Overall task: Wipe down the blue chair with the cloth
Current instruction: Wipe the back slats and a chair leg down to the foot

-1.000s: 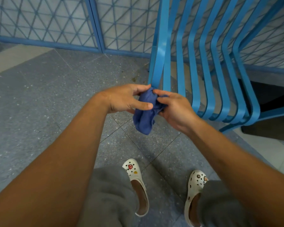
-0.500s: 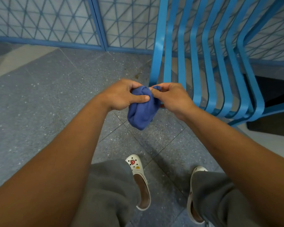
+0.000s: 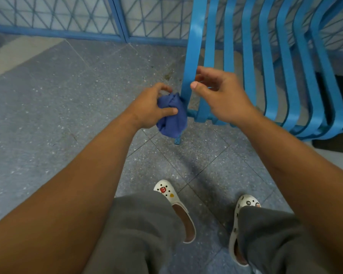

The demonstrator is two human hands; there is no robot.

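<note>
Now left hand (image 3: 151, 107) grips the cloth (image 3: 172, 117) (bunched) — right hand (image 3: 220, 93) loose beside blue chair (image 3: 265, 62).

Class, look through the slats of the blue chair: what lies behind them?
Between the blue chair's slats show the speckled floor and a blue lattice fence. The right hand covers some slats.

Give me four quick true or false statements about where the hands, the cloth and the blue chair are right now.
1. The left hand grips the bunched dark blue cloth. True.
2. The right hand holds the cloth too. False: it holds nothing, fingers loosely spread by a slat.
3. The cloth lies on the speckled grey floor. False: it is held up beside the blue slatted metal chair.
4. The person wears white clogs. True.
</note>
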